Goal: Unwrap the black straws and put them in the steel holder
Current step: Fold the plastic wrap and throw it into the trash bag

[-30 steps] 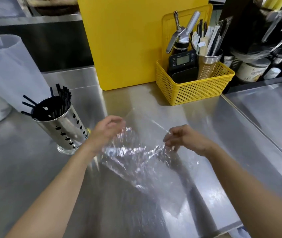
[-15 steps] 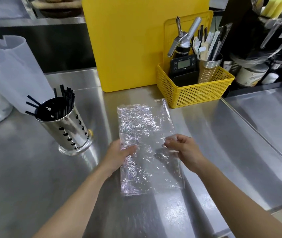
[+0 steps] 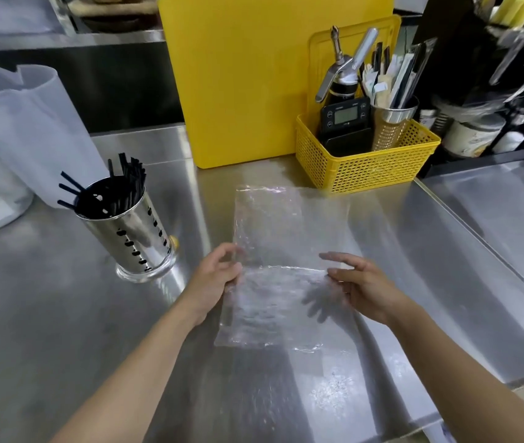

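Observation:
A steel holder (image 3: 133, 238) with punched holes stands at the left of the counter, with several black straws (image 3: 117, 193) sticking out of its top. A clear plastic wrapper (image 3: 280, 231), empty of straws, lies flat on the steel counter (image 3: 62, 314) in front of me. A crease runs across it between my hands. My left hand (image 3: 216, 276) pinches the wrapper's left edge at that crease. My right hand (image 3: 363, 282) grips the right edge between thumb and forefinger, the other fingers spread.
A yellow cutting board (image 3: 248, 84) leans upright at the back. Beside it stands a yellow basket (image 3: 366, 167) with a timer, a dispenser and a cup of utensils. A white plastic bag (image 3: 14, 129) sits at the far left. A raised seam (image 3: 478, 244) runs along the counter's right side.
The wrapper went from crumpled and lifted between my hands to spread flat on the counter. My hands then slid out to its side edges.

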The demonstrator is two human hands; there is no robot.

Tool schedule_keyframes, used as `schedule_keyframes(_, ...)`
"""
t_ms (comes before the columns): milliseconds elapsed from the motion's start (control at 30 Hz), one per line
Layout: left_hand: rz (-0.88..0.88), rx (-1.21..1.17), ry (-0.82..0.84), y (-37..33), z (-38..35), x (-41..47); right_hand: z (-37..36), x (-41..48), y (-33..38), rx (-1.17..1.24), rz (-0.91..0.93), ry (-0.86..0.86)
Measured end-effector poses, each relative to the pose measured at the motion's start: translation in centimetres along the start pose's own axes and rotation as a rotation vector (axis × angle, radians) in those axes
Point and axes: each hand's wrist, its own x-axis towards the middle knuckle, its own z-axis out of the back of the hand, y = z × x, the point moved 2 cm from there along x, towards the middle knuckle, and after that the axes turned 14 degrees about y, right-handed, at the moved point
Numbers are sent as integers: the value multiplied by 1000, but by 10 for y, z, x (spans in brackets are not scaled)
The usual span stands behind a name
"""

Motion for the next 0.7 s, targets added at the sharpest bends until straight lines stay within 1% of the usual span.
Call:
schedule_keyframes(100,-28,15,-24,-4,-6,-1,-2,-2,-1,-17,-5,1)
schedule_keyframes(167,-37,43,-12,-7,-7,-4,-4,-3,1,-34,14,-4)
schedule_keyframes(200,-52,20,5,-9,-7,-6,-3,-3,1,-32,17,8)
schedule_keyframes(300,-52,-207,75,-9,-6,-9,-4,-7,3,51,-7,69)
schedule_keyframes(367,-3,-249,134,-6,-8,-11,-6,-9,4,65,-2,107)
schedule_keyframes(467,121,-110,180,1,-11,-12,-10,-8,3,-31,54,64)
schedule_keyframes(567,112,-69,111,8,-12,-14,-11,-8,-1,6,110,10)
schedule_keyframes(633,115,-132,17,9,-12,-15,-16,-12,-1,80,136,-5)
schedule_keyframes(700,123,-206,-40,10,-11,-16,-24,-18,-4,85,79,-10)
